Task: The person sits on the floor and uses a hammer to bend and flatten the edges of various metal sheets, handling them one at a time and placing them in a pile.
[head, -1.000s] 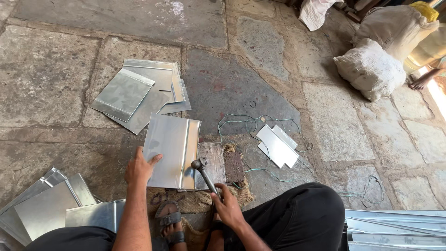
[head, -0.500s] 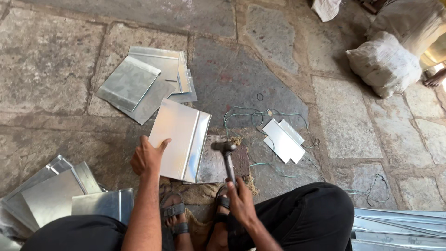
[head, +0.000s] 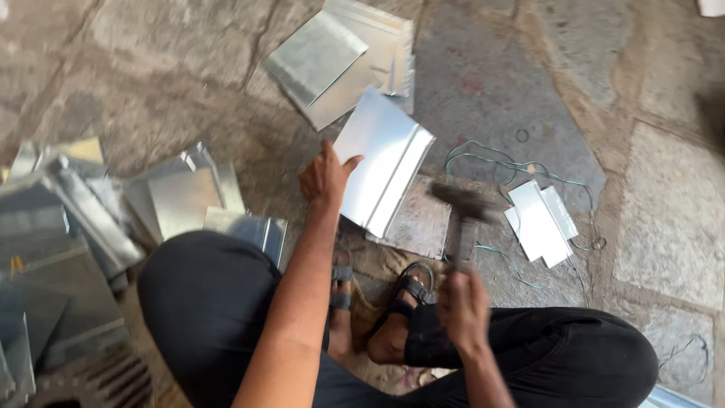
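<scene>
Folded metal sheet (head: 384, 159) is held flat against a grey block (head: 419, 223) at frame centre, on the stone floor (head: 491, 83). Left hand (head: 325, 180) is pressed on the sheet's edge at 9 o'clock, thumb laid over the metal, fingers gripping the rim. Right hand (head: 462, 306) is clenched round the handle of a hammer (head: 462, 215), at 5 o'clock from the sheet; the hammer head is blurred, seen above the block's 3 o'clock edge; contact cannot be told. Stack of sheets (head: 343, 57) lies at 12 o'clock, just beside the held sheet. Small folded pieces (head: 540, 223) and thin green wire (head: 483, 155) lie at 3 o'clock. More sheets (head: 181, 200) are piled at 9 o'clock. Sandalled feet (head: 400, 302) are tucked at 6 o'clock, below the block.
</scene>
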